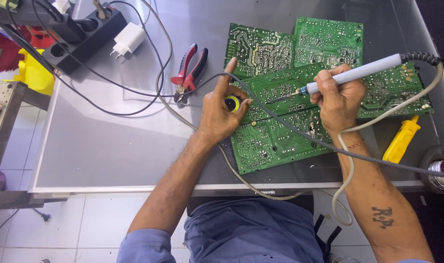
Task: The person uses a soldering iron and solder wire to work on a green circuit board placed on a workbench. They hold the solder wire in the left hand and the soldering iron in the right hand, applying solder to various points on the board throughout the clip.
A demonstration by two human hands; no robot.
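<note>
Soldering iron [351, 75] clamped in my right hand [338, 100], tip on the green circuit board [275, 141]; left hand [219, 114] pinches a small yellow tin [232, 103] just beside; I judge the joint mid-work.

Blue rolled sleeves [144, 243], thin wrist bracelet [354, 144], dark forearm tattoo [382, 217].

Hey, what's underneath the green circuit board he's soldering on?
The circuit board rests on other green boards that poke out behind it, all on a grey panel. The right hand holds the soldering iron over it. The surface directly beneath the board is hidden.
</note>
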